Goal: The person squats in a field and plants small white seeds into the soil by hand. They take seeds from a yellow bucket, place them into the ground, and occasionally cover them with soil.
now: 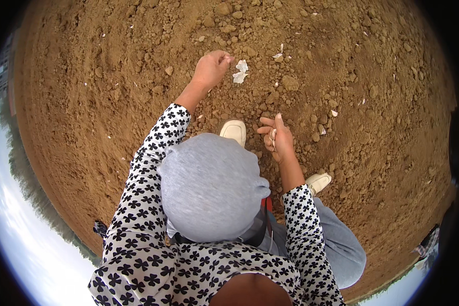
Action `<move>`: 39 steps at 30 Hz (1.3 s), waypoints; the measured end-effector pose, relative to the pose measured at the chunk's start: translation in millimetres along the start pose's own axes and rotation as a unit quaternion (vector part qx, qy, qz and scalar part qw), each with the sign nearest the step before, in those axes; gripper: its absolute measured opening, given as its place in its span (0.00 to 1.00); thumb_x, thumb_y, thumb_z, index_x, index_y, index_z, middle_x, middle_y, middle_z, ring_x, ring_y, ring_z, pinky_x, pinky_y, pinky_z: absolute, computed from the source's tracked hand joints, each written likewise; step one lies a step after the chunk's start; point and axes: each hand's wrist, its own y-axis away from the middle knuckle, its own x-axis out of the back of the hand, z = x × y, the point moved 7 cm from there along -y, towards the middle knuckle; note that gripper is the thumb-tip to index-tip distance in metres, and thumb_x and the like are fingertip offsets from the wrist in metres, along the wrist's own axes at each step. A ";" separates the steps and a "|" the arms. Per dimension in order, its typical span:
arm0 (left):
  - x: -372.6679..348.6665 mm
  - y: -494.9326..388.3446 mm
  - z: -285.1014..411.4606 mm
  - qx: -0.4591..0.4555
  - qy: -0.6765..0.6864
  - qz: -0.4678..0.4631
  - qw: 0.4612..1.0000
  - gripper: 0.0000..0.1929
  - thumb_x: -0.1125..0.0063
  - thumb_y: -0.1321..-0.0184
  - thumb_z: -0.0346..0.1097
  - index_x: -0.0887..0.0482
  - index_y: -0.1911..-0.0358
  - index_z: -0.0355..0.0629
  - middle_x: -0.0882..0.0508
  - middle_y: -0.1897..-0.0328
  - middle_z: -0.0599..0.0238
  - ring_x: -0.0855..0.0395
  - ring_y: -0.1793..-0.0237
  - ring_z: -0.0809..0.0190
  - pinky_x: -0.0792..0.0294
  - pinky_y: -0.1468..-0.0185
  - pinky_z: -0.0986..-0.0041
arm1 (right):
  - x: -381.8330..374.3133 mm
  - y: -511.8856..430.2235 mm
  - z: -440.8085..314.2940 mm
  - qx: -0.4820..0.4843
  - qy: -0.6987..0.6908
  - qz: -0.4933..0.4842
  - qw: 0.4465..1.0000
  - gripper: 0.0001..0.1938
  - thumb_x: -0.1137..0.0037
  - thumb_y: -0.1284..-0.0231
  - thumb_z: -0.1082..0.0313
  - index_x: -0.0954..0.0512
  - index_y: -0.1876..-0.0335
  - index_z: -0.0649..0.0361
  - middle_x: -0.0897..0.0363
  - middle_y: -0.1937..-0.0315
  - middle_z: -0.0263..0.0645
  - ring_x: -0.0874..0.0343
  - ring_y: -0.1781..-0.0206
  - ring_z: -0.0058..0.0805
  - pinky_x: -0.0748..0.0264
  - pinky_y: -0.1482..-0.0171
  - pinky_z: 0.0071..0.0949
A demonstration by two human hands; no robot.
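My left hand (213, 68) is low over the brown soil, fingertips pinched together on a small pale piece that looks like a garlic clove; the fingers mostly hide it. Just right of those fingertips lies white papery garlic skin (240, 71). My right hand (277, 135) is nearer my body, palm turned inward, with several pale garlic cloves (272, 138) held in its curled lower fingers, while the thumb and other fingers stand apart. On the ground are scattered cloves, one (334, 113) right of my right hand and another (276, 84) above it.
Loose soil (367, 145) with clods surrounds me, including a larger clod (290, 82). A rounded grey cloth-covered form (210, 187) lies between my arms. My beige shoes (234, 131) rest on the soil. Parts of other people (428, 241) show at the lower right and lower left edges.
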 end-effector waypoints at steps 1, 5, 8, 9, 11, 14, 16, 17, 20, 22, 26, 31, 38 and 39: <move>10.0 -15.7 -7.6 -0.001 -0.025 0.022 0.999 0.12 0.48 0.35 0.41 0.17 0.60 0.41 0.15 0.58 0.55 0.17 0.61 0.51 0.27 0.54 0.62 | 3.8 2.2 3.6 -0.015 0.007 0.023 1.000 0.29 0.68 0.28 0.43 0.25 0.50 0.65 0.22 0.75 0.35 0.39 0.86 0.13 0.47 0.87 0.15; 17.7 -70.1 -18.6 -0.032 -0.173 -0.004 0.984 0.13 0.52 0.33 0.41 0.18 0.60 0.41 0.15 0.59 0.56 0.18 0.56 0.51 0.28 0.52 0.61 | 5.2 6.7 9.8 -0.031 0.019 0.043 0.998 0.27 0.67 0.27 0.44 0.24 0.53 0.64 0.24 0.77 0.33 0.39 0.86 0.13 0.47 0.87 0.16; 12.2 -91.9 -17.2 -0.034 -0.288 -0.023 0.957 0.14 0.50 0.34 0.44 0.17 0.60 0.41 0.15 0.60 0.54 0.18 0.55 0.51 0.27 0.50 0.61 | 4.4 5.5 10.6 -0.034 0.021 0.049 0.998 0.27 0.67 0.27 0.45 0.24 0.56 0.64 0.25 0.78 0.33 0.40 0.87 0.14 0.48 0.87 0.17; 10.2 -95.9 -14.8 -0.045 -0.318 -0.020 0.947 0.15 0.50 0.35 0.44 0.17 0.59 0.41 0.16 0.60 0.54 0.18 0.55 0.50 0.27 0.50 0.61 | 3.9 4.4 9.2 -0.025 0.022 0.044 0.998 0.27 0.67 0.27 0.45 0.24 0.57 0.64 0.25 0.79 0.33 0.40 0.87 0.14 0.48 0.86 0.17; 3.3 -101.2 -16.5 -0.036 -0.327 -0.037 0.944 0.15 0.50 0.35 0.45 0.17 0.59 0.41 0.17 0.58 0.53 0.20 0.54 0.49 0.28 0.49 0.60 | 6.4 1.5 10.1 -0.036 0.018 0.052 0.998 0.26 0.66 0.28 0.45 0.25 0.58 0.64 0.26 0.79 0.33 0.40 0.87 0.15 0.48 0.87 0.17; -2.9 -105.5 -18.8 -0.045 -0.350 -0.033 0.935 0.15 0.50 0.36 0.45 0.18 0.59 0.42 0.18 0.56 0.53 0.20 0.53 0.48 0.29 0.48 0.59 | 7.2 -4.3 8.6 -0.031 0.013 0.044 0.998 0.26 0.65 0.28 0.44 0.24 0.59 0.63 0.26 0.80 0.33 0.39 0.87 0.15 0.48 0.87 0.17; -4.2 -108.3 -21.4 -0.041 -0.354 -0.024 0.934 0.14 0.49 0.37 0.43 0.17 0.58 0.42 0.18 0.54 0.54 0.20 0.52 0.49 0.28 0.48 0.60 | 8.7 -9.3 6.3 -0.023 0.018 0.056 0.998 0.26 0.63 0.29 0.44 0.24 0.61 0.63 0.26 0.80 0.33 0.38 0.87 0.16 0.47 0.86 0.17; -3.1 -109.6 -23.2 -0.031 -0.352 -0.020 0.935 0.13 0.48 0.37 0.42 0.16 0.59 0.42 0.18 0.52 0.54 0.20 0.50 0.50 0.28 0.48 0.60 | 5.0 -11.5 5.2 -0.019 0.012 0.036 0.999 0.26 0.63 0.29 0.44 0.24 0.61 0.63 0.26 0.80 0.33 0.38 0.87 0.15 0.47 0.86 0.17; -3.7 -111.2 -21.4 -0.025 -0.359 -0.017 0.933 0.11 0.47 0.40 0.37 0.15 0.60 0.41 0.18 0.51 0.55 0.21 0.49 0.51 0.27 0.47 0.62 | -4.1 -13.2 1.8 -0.009 -0.003 0.011 1.000 0.26 0.62 0.29 0.44 0.23 0.62 0.63 0.27 0.80 0.32 0.38 0.87 0.15 0.48 0.86 0.17; -8.4 -110.6 -16.4 -0.037 -0.371 -0.024 0.928 0.10 0.47 0.42 0.35 0.15 0.62 0.40 0.18 0.52 0.54 0.20 0.50 0.50 0.27 0.49 0.61 | -3.5 -10.2 -0.4 -0.011 0.003 0.036 0.999 0.26 0.62 0.29 0.44 0.23 0.62 0.63 0.27 0.81 0.32 0.38 0.87 0.15 0.47 0.86 0.16; -27.0 -110.1 -10.6 -0.062 -0.385 -0.034 0.920 0.09 0.49 0.44 0.31 0.15 0.66 0.38 0.18 0.55 0.52 0.19 0.53 0.48 0.26 0.51 0.60 | -0.6 -3.5 -9.6 0.011 0.000 0.060 0.998 0.25 0.62 0.29 0.44 0.24 0.62 0.62 0.28 0.80 0.32 0.38 0.86 0.15 0.48 0.87 0.15; -29.5 -112.4 -28.4 -0.032 -0.358 -0.034 0.933 0.09 0.48 0.44 0.31 0.15 0.66 0.37 0.18 0.54 0.51 0.19 0.52 0.47 0.25 0.51 0.60 | 6.8 0.5 -14.4 0.030 -0.041 0.076 0.996 0.25 0.64 0.28 0.44 0.25 0.61 0.62 0.28 0.80 0.31 0.38 0.86 0.14 0.47 0.86 0.15; 1.6 -38.4 5.0 -0.045 0.025 0.032 0.998 0.12 0.45 0.37 0.39 0.18 0.55 0.41 0.15 0.63 0.63 0.18 0.63 0.63 0.26 0.57 0.73 | 1.6 -19.5 -47.7 0.104 -0.135 0.016 0.985 0.29 0.69 0.28 0.43 0.25 0.54 0.64 0.27 0.78 0.31 0.37 0.83 0.15 0.45 0.84 0.14; -15.3 -18.7 16.5 -0.031 0.152 -0.060 0.986 0.11 0.43 0.36 0.40 0.17 0.57 0.41 0.17 0.67 0.70 0.23 0.68 0.73 0.29 0.61 0.79 | -1.3 -22.9 -54.4 0.115 -0.136 0.000 0.984 0.29 0.70 0.28 0.42 0.25 0.54 0.64 0.27 0.78 0.31 0.37 0.83 0.15 0.45 0.84 0.15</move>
